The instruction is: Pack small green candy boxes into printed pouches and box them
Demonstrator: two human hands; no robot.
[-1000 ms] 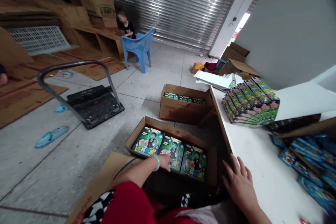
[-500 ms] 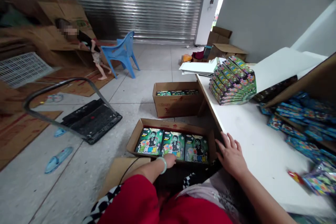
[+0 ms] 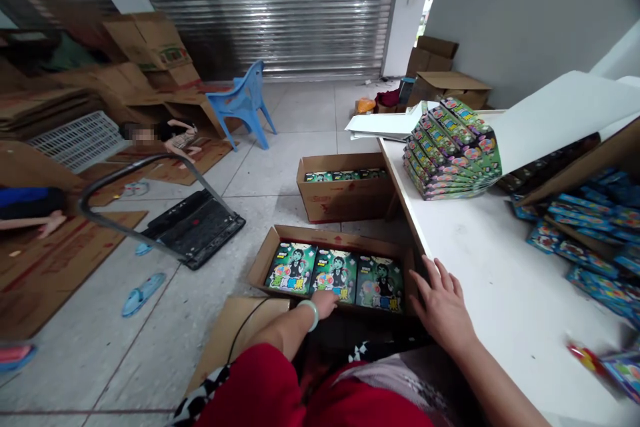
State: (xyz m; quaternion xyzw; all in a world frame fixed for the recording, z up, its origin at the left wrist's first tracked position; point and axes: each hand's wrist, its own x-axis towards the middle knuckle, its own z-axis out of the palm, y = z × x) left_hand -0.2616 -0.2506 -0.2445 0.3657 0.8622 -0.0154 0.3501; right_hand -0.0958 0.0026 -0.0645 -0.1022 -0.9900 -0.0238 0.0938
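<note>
My left hand (image 3: 325, 304), with a pale green bangle at its wrist, has its fingers closed over the near edge of an open cardboard carton (image 3: 320, 233). Inside that carton stand three green printed boxes (image 3: 335, 273) in a row, each with a cartoon figure on top. The fingertips of this hand are partly hidden against the middle box. My right hand (image 3: 443, 303) lies on the edge of the white table (image 3: 480, 267), its fingers spread and nothing held in it.
A second carton (image 3: 345, 200) of green boxes stands beyond. Stacked green packs (image 3: 450, 150) and blue packets (image 3: 595, 227) lie on the table. On the floor are a black trolley (image 3: 195, 230), a blue chair (image 3: 245, 103) and slippers (image 3: 143, 293). Two people (image 3: 180, 137) are at the left.
The view has turned slightly left. The person in the background has bent lower, and another person's limbs have come into view at the left edge. Both my hands keep their places.
</note>
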